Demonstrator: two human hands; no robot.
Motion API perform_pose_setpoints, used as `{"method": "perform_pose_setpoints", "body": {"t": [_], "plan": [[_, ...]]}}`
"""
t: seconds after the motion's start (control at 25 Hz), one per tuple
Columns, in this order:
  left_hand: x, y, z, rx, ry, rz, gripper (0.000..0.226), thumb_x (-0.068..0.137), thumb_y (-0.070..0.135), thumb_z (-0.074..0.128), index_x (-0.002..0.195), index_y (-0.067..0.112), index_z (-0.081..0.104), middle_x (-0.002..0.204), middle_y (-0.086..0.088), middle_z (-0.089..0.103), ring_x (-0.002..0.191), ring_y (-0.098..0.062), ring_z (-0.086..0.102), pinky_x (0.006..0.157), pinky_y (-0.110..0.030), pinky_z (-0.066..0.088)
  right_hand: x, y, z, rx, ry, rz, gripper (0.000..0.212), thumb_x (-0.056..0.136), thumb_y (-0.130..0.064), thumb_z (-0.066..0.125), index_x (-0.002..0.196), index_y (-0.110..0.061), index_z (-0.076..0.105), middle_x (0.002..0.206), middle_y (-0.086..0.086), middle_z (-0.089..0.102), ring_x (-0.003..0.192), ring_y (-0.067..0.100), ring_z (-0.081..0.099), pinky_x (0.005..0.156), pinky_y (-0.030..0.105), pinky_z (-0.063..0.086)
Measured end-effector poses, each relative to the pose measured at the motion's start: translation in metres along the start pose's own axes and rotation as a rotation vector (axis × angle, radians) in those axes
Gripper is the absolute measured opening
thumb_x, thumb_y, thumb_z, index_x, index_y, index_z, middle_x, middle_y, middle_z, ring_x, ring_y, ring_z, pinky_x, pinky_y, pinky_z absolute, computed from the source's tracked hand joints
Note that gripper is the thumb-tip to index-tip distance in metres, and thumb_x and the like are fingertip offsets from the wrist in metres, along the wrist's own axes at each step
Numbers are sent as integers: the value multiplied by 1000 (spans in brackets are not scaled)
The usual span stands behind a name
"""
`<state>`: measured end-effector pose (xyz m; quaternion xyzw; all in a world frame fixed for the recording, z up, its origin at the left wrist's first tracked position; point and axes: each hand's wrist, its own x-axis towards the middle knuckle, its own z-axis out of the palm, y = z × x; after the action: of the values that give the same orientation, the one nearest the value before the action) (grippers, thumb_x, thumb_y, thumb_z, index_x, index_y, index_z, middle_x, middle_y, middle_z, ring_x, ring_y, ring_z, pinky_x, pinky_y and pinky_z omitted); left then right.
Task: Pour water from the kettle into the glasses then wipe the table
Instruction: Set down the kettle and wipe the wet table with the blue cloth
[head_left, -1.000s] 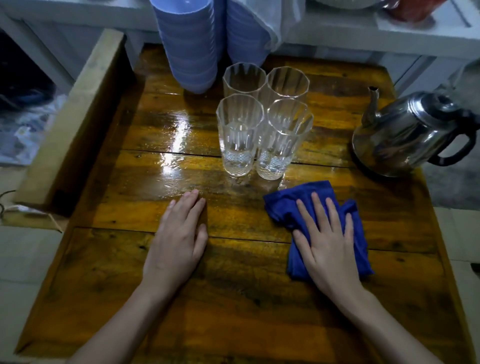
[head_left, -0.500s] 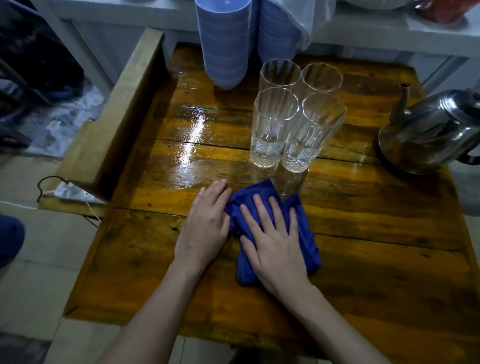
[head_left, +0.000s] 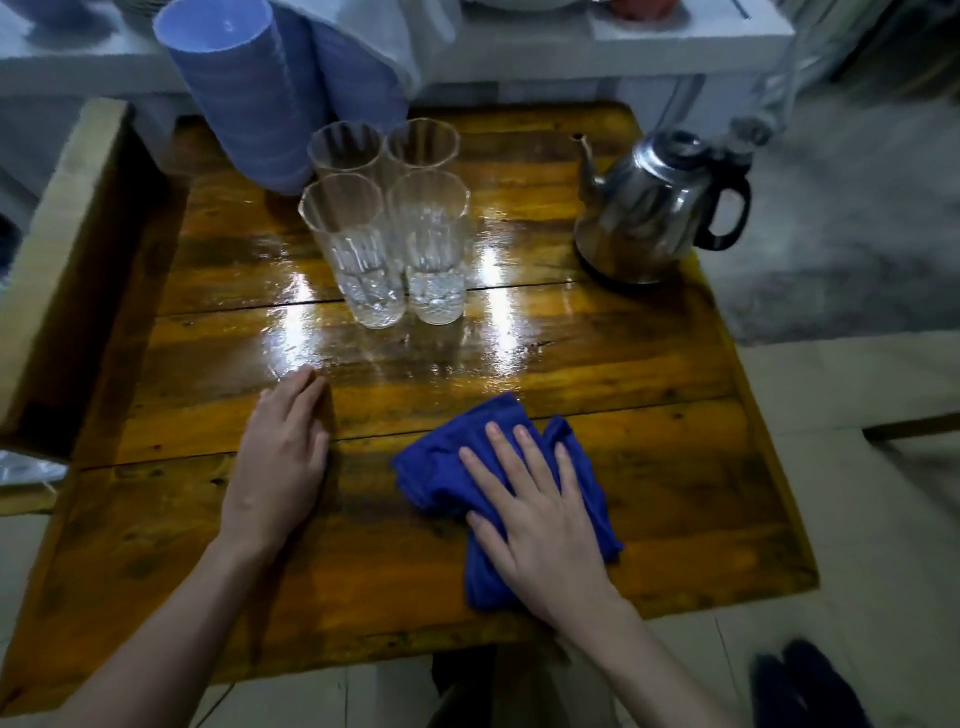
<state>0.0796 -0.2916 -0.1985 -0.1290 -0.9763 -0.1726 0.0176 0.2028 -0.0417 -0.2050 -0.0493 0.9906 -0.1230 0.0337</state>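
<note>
- We see the wooden table filling most of the view, its planks glossy and wet-looking across the middle.
- We find two stacks of blue bowls leaning at the far left corner, just behind the glasses.
- We note the steel kettle upright at the far right, spout toward the glasses, black handle pointing outward, well apart from both hands.
- We count four clear glasses in a tight square at the far middle; the two nearer ones hold a little water at the bottom.
- We see the blue cloth crumpled on the near right part of the table.
- Our right hand lies flat on the cloth, fingers spread, pressing rather than gripping it.
- Our left hand rests palm down on bare wood beside the cloth, fingers together, holding nothing.
</note>
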Motion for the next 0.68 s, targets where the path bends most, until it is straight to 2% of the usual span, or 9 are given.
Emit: {"method": "perform_pose_setpoints", "body": {"t": [0.32, 0.48, 0.68], "plan": [[-2, 1, 2, 69, -26, -10, 50, 96, 7, 48, 144, 3, 37, 152, -16, 35, 142, -30, 29, 119, -46, 18, -16, 86, -20, 21, 62, 279, 60, 98, -54, 23, 155, -37, 19, 166, -5, 10, 153, 18, 3, 122, 51, 7], [-5, 6, 3, 147, -14, 17, 46, 100, 15, 37, 145, 2, 36, 151, -20, 36, 141, -33, 31, 117, -49, 22, -18, 116, -26, 8, 108, 402, 60, 98, -54, 21, 155, -36, 18, 166, -3, 12, 153, 21, 7, 122, 54, 9], [-7, 14, 3, 192, -4, -17, 47, 99, 9, 44, 145, 2, 36, 151, -20, 36, 141, -34, 32, 116, -48, 23, -17, 116, -29, -20, 93, 437, 66, 96, -57, 13, 156, -32, 16, 166, 0, 10, 152, 25, 7, 120, 55, 5]]}}
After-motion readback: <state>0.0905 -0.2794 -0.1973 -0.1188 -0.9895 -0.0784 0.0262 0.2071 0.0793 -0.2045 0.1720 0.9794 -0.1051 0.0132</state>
